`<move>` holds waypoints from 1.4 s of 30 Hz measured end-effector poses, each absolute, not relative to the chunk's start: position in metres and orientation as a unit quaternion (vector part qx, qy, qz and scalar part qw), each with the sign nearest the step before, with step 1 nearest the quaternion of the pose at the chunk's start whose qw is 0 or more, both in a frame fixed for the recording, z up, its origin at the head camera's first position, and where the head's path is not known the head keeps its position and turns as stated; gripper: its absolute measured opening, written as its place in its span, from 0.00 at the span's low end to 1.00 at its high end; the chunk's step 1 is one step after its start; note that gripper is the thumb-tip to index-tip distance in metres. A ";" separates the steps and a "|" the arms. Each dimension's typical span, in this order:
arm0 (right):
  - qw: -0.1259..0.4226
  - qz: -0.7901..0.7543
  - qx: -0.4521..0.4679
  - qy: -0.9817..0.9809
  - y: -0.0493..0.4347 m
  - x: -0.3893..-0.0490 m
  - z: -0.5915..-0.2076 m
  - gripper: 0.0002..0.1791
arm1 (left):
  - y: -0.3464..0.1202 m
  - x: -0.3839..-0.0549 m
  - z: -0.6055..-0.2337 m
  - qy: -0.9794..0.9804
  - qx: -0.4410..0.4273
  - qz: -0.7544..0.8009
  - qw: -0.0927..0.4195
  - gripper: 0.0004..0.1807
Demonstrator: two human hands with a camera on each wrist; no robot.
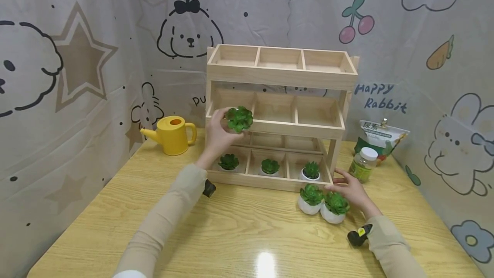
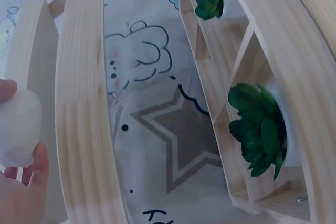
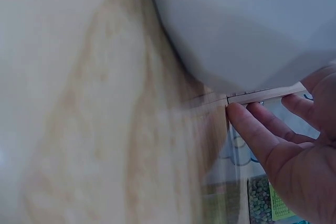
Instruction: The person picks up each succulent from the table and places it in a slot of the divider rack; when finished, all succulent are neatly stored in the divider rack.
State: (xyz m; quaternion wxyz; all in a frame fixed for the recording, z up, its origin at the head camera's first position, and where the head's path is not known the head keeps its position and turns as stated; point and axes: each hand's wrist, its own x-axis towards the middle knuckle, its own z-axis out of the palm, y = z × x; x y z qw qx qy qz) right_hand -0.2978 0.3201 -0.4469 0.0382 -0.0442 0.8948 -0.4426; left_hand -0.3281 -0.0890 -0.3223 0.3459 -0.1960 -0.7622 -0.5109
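My left hand [image 1: 218, 136] holds a small potted succulent [image 1: 239, 119] at the left compartment of the wooden shelf's [image 1: 278, 127] middle tier. In the left wrist view its white pot [image 2: 20, 128] sits between thumb and fingers. My right hand [image 1: 352, 190] touches the shelf's lower right corner, its fingers [image 3: 257, 135] fairly straight. Just left of that hand, two potted succulents, one at the left [image 1: 310, 198] and one at the right [image 1: 335, 207], stand side by side on the table. One succulent sits in each bottom-tier compartment: left [image 1: 229, 162], middle [image 1: 269, 167] and right [image 1: 310, 170].
A yellow watering can [image 1: 173, 135] stands left of the shelf on the wooden table [image 1: 231, 231]. To the right are a lidded jar [image 1: 362, 165] and a clipped bag [image 1: 380, 136]. Patterned curtains [image 1: 270, 7] hang behind and at both sides.
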 end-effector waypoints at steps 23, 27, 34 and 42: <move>0.038 -0.442 -0.048 0.895 0.321 -0.298 -0.446 0.47 | -0.083 -0.367 -0.300 -0.747 -0.124 -0.530 0.383 0.33; 0.042 -0.443 -0.045 0.895 0.321 -0.298 -0.446 0.47 | -0.084 -0.369 -0.302 -0.760 -0.111 -0.520 0.373 0.34; 0.043 -0.441 -0.044 0.895 0.320 -0.297 -0.448 0.47 | -0.090 -0.372 -0.306 -0.800 -0.088 -0.483 0.345 0.35; 0.041 -0.443 -0.047 0.894 0.321 -0.298 -0.447 0.47 | -0.089 -0.376 -0.305 -0.818 -0.097 -0.462 0.329 0.35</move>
